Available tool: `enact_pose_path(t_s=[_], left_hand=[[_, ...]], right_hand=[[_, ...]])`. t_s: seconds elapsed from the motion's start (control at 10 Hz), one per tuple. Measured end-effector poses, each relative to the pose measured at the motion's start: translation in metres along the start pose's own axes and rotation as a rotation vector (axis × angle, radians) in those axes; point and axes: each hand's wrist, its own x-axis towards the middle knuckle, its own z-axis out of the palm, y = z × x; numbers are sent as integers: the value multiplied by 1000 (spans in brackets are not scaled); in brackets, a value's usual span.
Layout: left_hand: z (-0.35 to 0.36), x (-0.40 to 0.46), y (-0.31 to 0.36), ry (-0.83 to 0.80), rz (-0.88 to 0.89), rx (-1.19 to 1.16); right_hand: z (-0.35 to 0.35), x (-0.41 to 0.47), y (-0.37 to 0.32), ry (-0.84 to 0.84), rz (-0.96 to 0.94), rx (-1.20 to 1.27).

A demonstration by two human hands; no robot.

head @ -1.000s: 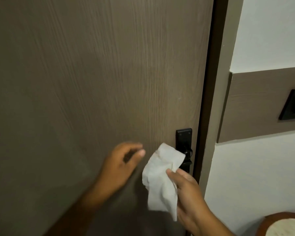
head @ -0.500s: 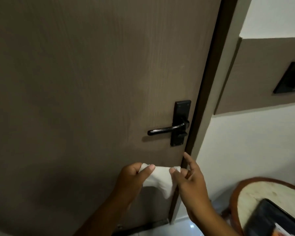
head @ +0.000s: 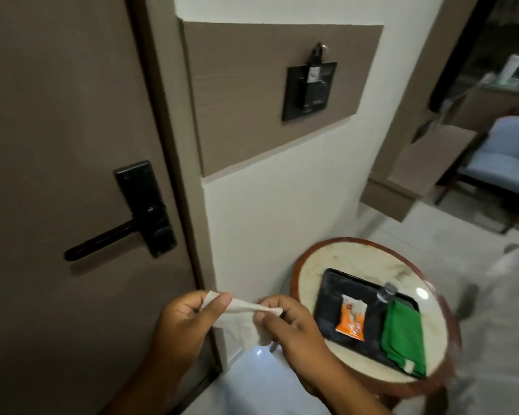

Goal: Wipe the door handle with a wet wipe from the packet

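Note:
A white wet wipe (head: 240,320) is stretched between my two hands at the bottom middle of the head view. My left hand (head: 183,322) pinches its left edge and my right hand (head: 288,322) pinches its right edge. The black lever door handle (head: 102,238) on its black plate (head: 146,205) sits on the brown door, up and to the left of my hands, untouched. An orange and white wipe packet (head: 351,322) lies in a black tray (head: 334,292) on the round table to the right.
The round marble-topped table (head: 357,256) with a red-brown rim stands by the white wall, and a green cloth (head: 403,336) and a small bottle (head: 385,292) lie in the tray. A black key-card switch (head: 309,91) hangs on the wall panel. A blue chair (head: 504,163) stands far right.
The camera has swung right and down, so the door handle now sits at the left and the table with the tray is in full view. Both hands still hold the wipe, away from the handle.

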Motion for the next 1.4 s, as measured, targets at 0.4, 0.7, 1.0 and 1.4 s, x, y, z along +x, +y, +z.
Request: enact_pose_path(t_s=[0.4, 0.7, 1.0, 1.4], left_hand=[[175, 80, -57, -402, -352, 349], [292, 193, -206, -455, -568, 627], [339, 250, -320, -448, -638, 770], [306, 229, -312, -599, -472, 1086]], right_hand=[[-144, 30, 80, 520, 200, 210], [-230, 146, 231, 563, 465, -75], [-262, 218, 328, 209, 471, -836], [-269, 179, 347, 52, 412, -1025]])
